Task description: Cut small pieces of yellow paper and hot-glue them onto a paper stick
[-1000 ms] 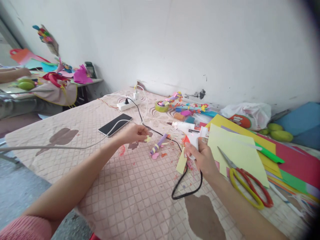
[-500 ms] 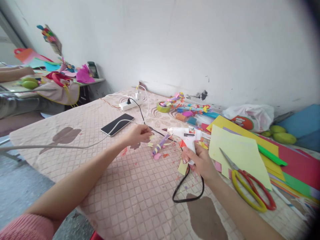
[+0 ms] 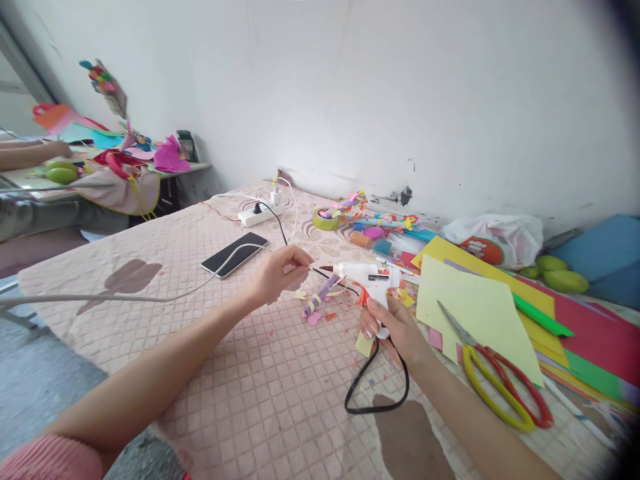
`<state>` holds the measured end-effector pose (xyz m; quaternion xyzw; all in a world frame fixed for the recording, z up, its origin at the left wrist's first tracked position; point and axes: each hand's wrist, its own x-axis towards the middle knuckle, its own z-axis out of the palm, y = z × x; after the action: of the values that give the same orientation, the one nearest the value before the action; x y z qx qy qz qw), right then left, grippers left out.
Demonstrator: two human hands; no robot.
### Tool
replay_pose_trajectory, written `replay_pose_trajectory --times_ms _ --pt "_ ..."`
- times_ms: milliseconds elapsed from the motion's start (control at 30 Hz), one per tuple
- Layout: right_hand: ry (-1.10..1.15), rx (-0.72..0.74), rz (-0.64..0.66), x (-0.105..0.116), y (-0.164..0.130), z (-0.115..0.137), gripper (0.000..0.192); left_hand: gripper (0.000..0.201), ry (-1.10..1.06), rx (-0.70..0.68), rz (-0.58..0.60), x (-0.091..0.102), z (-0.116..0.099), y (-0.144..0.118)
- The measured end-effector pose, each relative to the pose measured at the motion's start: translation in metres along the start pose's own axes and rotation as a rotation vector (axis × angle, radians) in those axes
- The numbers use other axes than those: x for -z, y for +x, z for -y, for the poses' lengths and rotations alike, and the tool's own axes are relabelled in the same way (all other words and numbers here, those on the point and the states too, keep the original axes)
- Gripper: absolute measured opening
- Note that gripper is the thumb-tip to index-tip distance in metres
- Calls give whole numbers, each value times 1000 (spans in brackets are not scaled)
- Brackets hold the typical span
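My right hand (image 3: 393, 323) is wrapped round the handle of a white glue gun (image 3: 367, 275), whose dark nozzle points left. A black cord loops down from the handle's bottom. Just left of the nozzle, my left hand (image 3: 287, 270) is closed in a pinch; a tiny pale bit seems to show at its fingertips, too small to name. Below the gun's front lies a rolled purple paper tube (image 3: 320, 295) with pale yellow strips, among small paper scraps. A pink paper piece (image 3: 314, 319) rests beside the tube.
A phone (image 3: 235, 253) and a white power strip (image 3: 260, 213) lie behind my left hand, with cables across the cloth. To the right are scissors (image 3: 500, 380) on a pale yellow sheet (image 3: 470, 307), coloured papers and green tape (image 3: 326, 220). Another person's arm (image 3: 30, 157) is at the far left.
My left hand has moved slightly right and up, its fingertips now close to the nozzle. My right hand still grips the glue gun, which has hardly moved.
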<state>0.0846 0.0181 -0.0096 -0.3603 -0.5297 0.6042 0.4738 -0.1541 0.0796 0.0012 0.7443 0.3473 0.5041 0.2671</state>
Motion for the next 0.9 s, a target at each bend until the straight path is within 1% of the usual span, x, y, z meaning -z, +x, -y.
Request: replay_pose_trajectory --times_ms 67,100,133,200,367,500,600,733,900 --pt "-30 3 12 0 -1 -1 35 4 102 -194 -60 1 -1 0" --pt "-45 10 21 0 -1 -1 35 5 132 -263 -77 1 -2 0" --pt "-58 21 30 1 -1 -2 35 6 150 -312 -92 2 -2 -1" --pt "-77 43 39 1 -2 -3 34 7 160 -360 -110 3 -3 -1" --pt "-151 50 30 1 -4 -4 30 7 140 -376 -123 3 -3 -1" --pt "-240 74 20 0 -5 -1 33 6 155 -396 -111 1 -4 -2" --pt "-313 81 2 -1 -4 1 34 5 162 -368 -102 0 -6 -3" --pt "-352 105 -14 0 -4 2 35 5 176 -323 -95 -1 -8 -5" --pt "-401 107 -2 0 -4 4 38 5 188 -328 -95 -2 -8 -4"
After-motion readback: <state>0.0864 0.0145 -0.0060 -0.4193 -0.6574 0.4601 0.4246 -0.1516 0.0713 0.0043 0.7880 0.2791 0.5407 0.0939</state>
